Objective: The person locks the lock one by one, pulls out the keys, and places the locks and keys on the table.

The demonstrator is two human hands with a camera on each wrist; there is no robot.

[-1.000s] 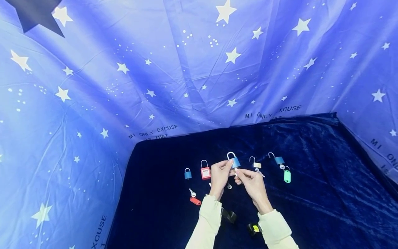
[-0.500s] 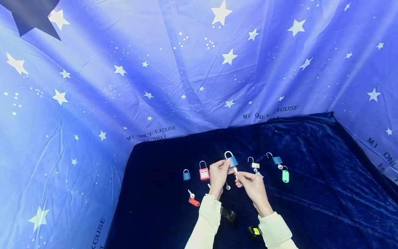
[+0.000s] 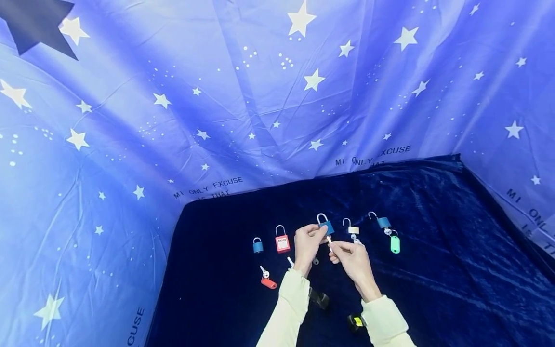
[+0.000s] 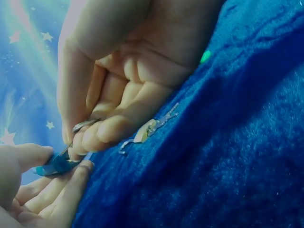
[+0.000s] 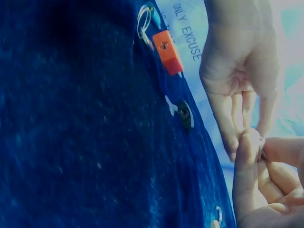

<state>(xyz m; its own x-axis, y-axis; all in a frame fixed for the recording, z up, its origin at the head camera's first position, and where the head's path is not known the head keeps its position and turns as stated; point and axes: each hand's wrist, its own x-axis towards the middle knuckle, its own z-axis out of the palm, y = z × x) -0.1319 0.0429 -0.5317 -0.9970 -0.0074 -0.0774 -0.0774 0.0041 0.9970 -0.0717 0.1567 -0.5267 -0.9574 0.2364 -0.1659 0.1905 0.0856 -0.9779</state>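
In the head view my left hand [image 3: 307,246] holds a blue padlock [image 3: 328,226] by its body, thumb across the front, its silver shackle pointing up. My right hand [image 3: 354,266] pinches a small key [image 3: 329,241] just under the padlock's base. From the left wrist, the blue padlock [image 4: 54,165] lies between the left fingers and thumb, and a metal ring [image 4: 85,125] shows at the right fingertips. Much of the key is hidden by the right fingers. Another key [image 3: 315,261] lies behind the hands, partly covered.
On the dark blue velvet cloth [image 3: 217,308] lie a small blue padlock [image 3: 257,246], a red padlock [image 3: 283,244], a brass padlock [image 3: 353,230] with keys, and a blue padlock [image 3: 384,222] with a green tag [image 3: 395,244]. A red-tagged key [image 3: 268,283] lies nearer. Starry curtains [image 3: 243,96] stand behind.
My left hand and the blue padlock have shifted slightly right, and the thumb covers more of the padlock's front. The right hand still pinches the key below. The head view has drifted a little.
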